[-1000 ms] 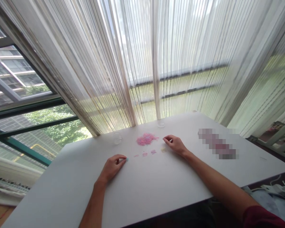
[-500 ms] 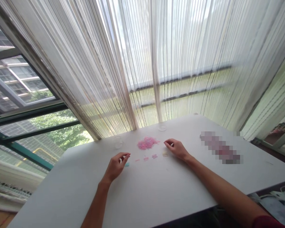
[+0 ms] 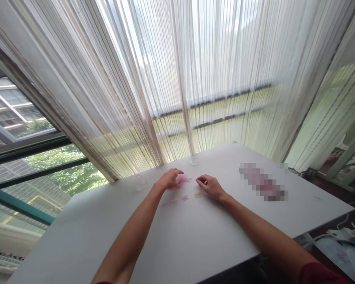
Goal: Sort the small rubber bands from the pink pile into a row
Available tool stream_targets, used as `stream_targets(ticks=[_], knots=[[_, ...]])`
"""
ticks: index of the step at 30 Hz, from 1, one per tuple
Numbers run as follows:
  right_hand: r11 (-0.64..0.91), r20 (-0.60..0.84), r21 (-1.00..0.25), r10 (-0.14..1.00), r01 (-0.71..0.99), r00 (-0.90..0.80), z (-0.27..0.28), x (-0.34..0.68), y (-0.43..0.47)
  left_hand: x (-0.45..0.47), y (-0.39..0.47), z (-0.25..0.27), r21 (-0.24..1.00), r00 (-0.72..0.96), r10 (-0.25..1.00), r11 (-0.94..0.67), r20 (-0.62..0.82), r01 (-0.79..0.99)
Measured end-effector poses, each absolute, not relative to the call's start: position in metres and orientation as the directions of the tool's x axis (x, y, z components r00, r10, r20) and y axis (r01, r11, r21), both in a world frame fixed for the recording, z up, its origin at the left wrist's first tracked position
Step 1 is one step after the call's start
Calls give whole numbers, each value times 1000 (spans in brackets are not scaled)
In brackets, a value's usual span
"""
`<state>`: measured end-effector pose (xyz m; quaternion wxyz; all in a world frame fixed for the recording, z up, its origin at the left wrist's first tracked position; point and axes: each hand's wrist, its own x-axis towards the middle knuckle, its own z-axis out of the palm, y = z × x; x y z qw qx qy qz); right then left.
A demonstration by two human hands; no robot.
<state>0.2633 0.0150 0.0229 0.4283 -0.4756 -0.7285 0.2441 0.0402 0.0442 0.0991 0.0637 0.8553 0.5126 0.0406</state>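
Observation:
My left hand [image 3: 169, 180] is over the pink pile [image 3: 183, 180] of small thin pieces that look like little rubber bands. Its fingers are bent and apart at the pile's left side, covering much of it. Just right of the pile, my right hand [image 3: 211, 185] rests low over the table with thumb and forefinger pinched together. Whatever may be between those fingertips is too small to make out. Nearer me lies a row of small groups: pinkish pieces [image 3: 173, 202], purple pieces [image 3: 185, 198] and yellow pieces [image 3: 197, 195], the last close beside my right hand.
The white table [image 3: 213, 236] stands against a sheer curtain [image 3: 224, 59]. Two clear round dishes or lids lie toward the back, a left one [image 3: 140, 183] and a right one [image 3: 194, 161]. A pixelated patch [image 3: 263, 182] covers something on the right. Cables [image 3: 343, 232] lie beyond the right edge.
My left hand has moved right and forward from beside the turquoise pieces to the pink pile; its arm now hides those pieces. The right hand keeps its pinch. The view has shifted slightly.

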Motion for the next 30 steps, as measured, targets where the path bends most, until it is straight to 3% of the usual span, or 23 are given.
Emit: stream_targets(ticks=[8, 30], knots=[[433, 398, -763, 900, 481, -178, 23, 263, 15, 50, 56, 93, 53, 440, 898, -439, -18, 897], [393, 359, -758, 918, 521, -171, 19, 262, 19, 34, 52, 114, 80, 435, 900, -434, 2, 897]])
